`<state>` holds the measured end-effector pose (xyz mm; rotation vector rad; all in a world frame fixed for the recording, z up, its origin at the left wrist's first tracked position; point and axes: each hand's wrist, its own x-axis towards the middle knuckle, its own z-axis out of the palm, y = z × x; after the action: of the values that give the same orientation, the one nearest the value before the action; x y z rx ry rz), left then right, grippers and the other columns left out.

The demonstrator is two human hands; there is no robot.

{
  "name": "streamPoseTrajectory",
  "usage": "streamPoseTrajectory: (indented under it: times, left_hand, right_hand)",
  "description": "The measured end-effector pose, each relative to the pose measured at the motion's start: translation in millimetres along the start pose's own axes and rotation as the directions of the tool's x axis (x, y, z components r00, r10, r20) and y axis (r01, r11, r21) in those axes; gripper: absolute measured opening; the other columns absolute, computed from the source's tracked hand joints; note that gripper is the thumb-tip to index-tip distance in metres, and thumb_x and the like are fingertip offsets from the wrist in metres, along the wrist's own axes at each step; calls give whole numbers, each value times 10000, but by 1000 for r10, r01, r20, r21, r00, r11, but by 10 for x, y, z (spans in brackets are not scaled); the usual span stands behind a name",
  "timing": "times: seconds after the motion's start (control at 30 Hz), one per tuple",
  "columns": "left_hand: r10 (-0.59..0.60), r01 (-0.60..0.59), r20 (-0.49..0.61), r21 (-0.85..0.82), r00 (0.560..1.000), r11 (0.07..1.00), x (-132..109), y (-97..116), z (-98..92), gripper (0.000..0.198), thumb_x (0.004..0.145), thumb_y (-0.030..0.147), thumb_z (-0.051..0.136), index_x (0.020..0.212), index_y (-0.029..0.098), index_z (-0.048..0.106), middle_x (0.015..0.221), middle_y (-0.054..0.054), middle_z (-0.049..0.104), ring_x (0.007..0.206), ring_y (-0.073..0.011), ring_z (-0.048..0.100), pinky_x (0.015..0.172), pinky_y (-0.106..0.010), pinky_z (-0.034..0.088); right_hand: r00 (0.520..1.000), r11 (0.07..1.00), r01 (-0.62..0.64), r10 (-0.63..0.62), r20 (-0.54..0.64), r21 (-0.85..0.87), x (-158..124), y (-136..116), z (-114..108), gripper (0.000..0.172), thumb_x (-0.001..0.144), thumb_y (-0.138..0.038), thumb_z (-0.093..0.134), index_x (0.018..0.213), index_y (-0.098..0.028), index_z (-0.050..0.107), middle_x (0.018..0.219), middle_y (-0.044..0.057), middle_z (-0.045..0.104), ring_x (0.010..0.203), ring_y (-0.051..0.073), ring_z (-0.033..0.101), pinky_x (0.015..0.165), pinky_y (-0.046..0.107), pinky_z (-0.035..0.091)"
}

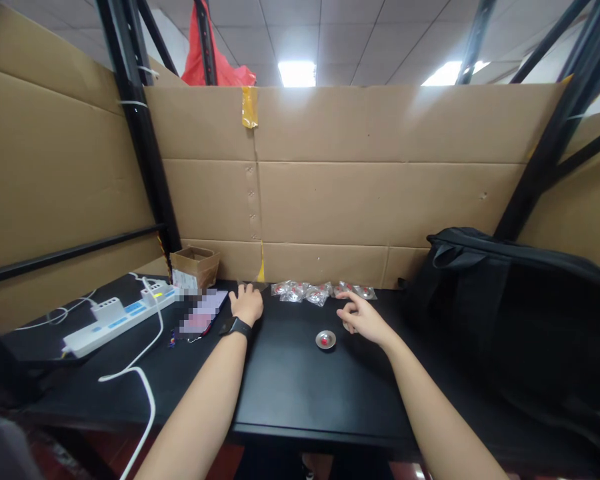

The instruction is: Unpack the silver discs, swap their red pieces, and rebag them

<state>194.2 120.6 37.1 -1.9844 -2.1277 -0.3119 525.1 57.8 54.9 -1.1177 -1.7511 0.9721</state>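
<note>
My left hand (247, 305) rests on the black tabletop with its fingers spread, beside a phone-like slab (205, 312) that is partly pixelated. It wears a black wristwatch (235, 327). My right hand (364, 320) is over the table, index finger stretched toward the small clear bags, the other fingers curled in. A pale edge shows under those fingers, too small to name. Between my hands lies a small round metal dish (325, 340) with a red centre. Along the back sit several clear plastic bags (319, 293) with red and silvery pieces inside.
A white power strip (125, 323) with plugs and a loose white cable (147, 387) occupies the left side. Behind it stands a small open cardboard box (196, 267). A large black bag (505, 320) fills the right. Cardboard panels (340, 200) wall the back and sides.
</note>
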Motion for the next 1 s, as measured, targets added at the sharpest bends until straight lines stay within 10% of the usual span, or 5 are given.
streamPoseTrajectory:
  times: [0.3, 0.53, 0.77, 1.0]
  left_hand:
    - [-10, 7, 56, 50, 998, 999, -20, 57, -118, 439, 848, 90, 386, 1069, 212, 745, 1424, -133, 525, 1410, -384, 276, 1057, -659, 235]
    - [-3, 6, -173, 17, 985, 1000, -105, 148, -164, 389, 862, 101, 380, 1000, 136, 741, 1296, -192, 595, 1288, -360, 417, 973, -529, 354]
    - [-108, 117, 99, -94, 989, 989, -102, 268, -166, 383, 864, 216, 469, 1187, 81, 622, 1225, -226, 642, 1182, -355, 557, 950, -439, 407]
    - [-81, 100, 131, -145, 988, 984, -71, 259, -202, 378, 873, 191, 426, 1210, 96, 568, 1253, -216, 635, 1138, -302, 624, 1002, -445, 386]
  right_hand:
    - [1000, 997, 8, -6, 28, -74, 24, 15, -14, 399, 839, -421, 627, 1161, -198, 556, 666, -52, 575, 453, 102, 528, 471, 230, 415]
    - [999, 992, -8, 13, 43, -125, 6, -45, -11, 356, 842, -421, 617, 1085, -162, 623, 681, -22, 591, 474, 108, 539, 499, 244, 419]
    - [998, 990, -25, 32, 46, -142, -12, -96, -4, 329, 847, -389, 601, 1081, -159, 625, 682, -26, 585, 480, 108, 540, 515, 248, 417]
    - [997, 986, -15, 27, 68, -168, -7, -70, -13, 296, 860, -384, 596, 1059, -168, 638, 670, -26, 585, 488, 109, 540, 519, 243, 411]
